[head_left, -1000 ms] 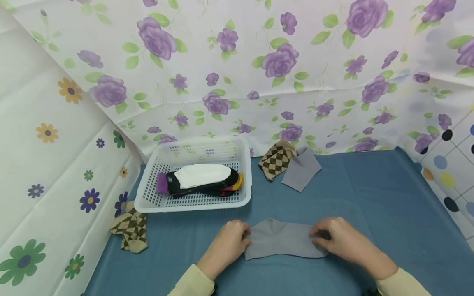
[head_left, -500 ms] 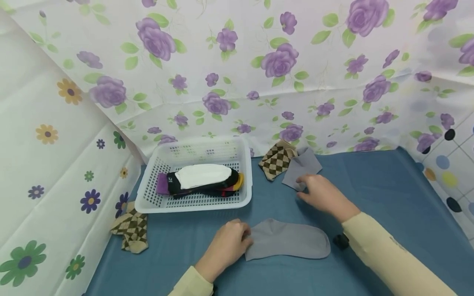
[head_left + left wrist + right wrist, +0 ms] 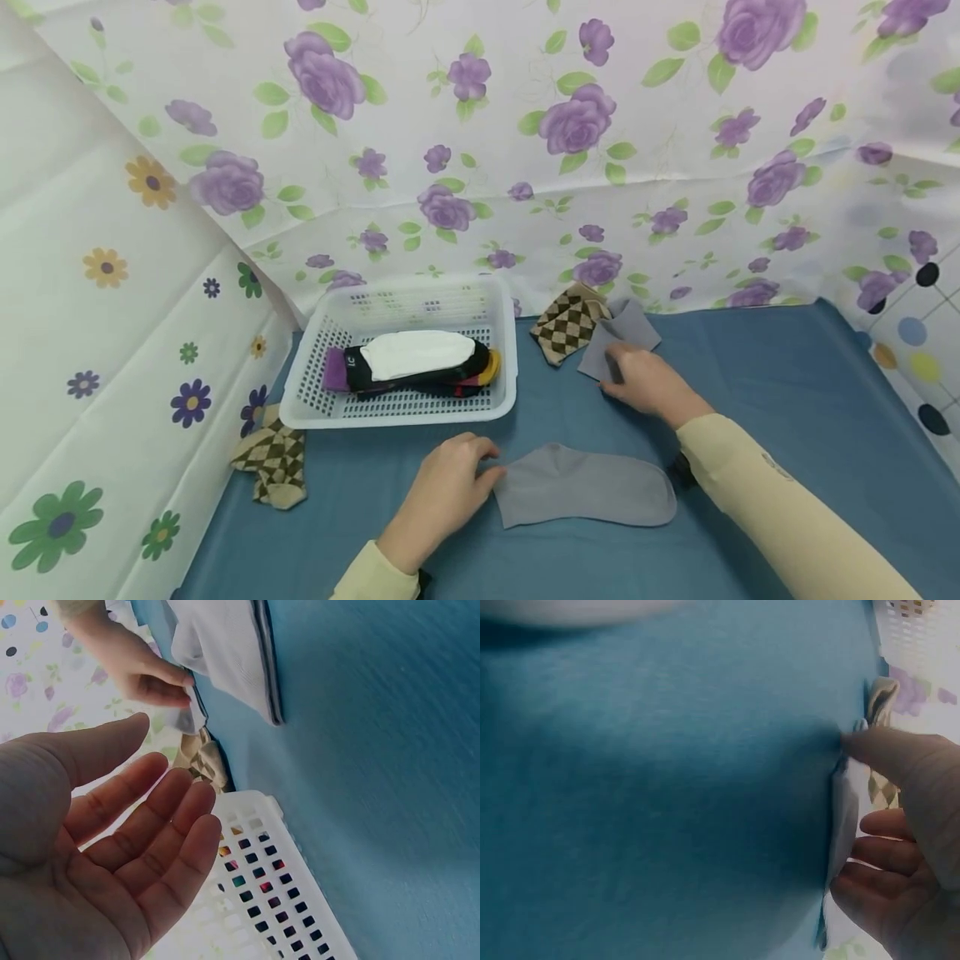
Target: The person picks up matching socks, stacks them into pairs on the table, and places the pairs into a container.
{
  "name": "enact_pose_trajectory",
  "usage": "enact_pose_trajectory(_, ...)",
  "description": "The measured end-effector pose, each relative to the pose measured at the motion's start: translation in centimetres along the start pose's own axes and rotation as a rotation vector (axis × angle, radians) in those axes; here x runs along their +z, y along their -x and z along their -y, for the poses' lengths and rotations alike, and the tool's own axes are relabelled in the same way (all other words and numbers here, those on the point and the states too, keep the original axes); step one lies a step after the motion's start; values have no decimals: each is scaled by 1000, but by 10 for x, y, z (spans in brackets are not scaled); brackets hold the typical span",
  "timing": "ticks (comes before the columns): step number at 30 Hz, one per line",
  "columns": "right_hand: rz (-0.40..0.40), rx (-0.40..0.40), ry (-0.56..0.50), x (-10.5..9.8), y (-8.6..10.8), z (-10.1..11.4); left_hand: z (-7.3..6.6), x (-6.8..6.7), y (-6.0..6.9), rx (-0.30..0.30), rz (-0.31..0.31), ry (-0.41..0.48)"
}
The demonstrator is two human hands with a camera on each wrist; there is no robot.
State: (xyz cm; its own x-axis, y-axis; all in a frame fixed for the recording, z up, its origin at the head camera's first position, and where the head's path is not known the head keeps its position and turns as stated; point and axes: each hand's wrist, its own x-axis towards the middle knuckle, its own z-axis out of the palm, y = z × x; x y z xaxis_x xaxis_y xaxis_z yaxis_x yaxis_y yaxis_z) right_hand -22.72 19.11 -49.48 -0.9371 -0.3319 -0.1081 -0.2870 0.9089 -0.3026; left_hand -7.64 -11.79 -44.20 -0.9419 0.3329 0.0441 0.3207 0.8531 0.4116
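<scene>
A grey sock (image 3: 585, 487) lies flat on the blue cloth, its cuff toward my left hand (image 3: 450, 483). That hand is just off the cuff, palm bare and fingers loosely bent in the left wrist view. Farther back, my right hand (image 3: 648, 379) is at a second, folded grey sock (image 3: 598, 354), thumb and fingertips pinching its near edge. The right wrist view shows the thumb (image 3: 885, 754) at this sock's edge. Part of the sock is hidden under the fingers. A brown checkered sock (image 3: 567, 325) lies beside it on the left.
A white perforated basket (image 3: 397, 417) stands back left, holding several folded socks, with a white-and-black one (image 3: 416, 357) on top. Another checkered sock (image 3: 279, 467) lies left of the basket's front corner. Floral sheets (image 3: 465, 208) wall the back and sides of the blue cloth (image 3: 757, 392).
My right hand has left the flat grey sock's toe and reached back to the second grey sock, taking its edge. My left hand has let go of the cuff and drawn slightly away.
</scene>
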Motion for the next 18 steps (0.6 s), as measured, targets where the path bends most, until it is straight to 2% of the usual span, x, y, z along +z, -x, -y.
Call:
enact_pose_trajectory(5, -90, -83, 58, 4, 8, -2, 2, -2, 1, -13, -1, -3)
enact_pose_trajectory(8, -120, -102, 96, 5, 12, -3, 2, -2, 1, -17, 10, -4)
enact_pose_trajectory(13, -147, -79, 84, 4, 17, -8, -1, -5, 2, -27, 26, -3)
enact_pose_trajectory(18, -176, -32, -4, -3, 24, -11, -1, -8, 4, -33, 21, 12)
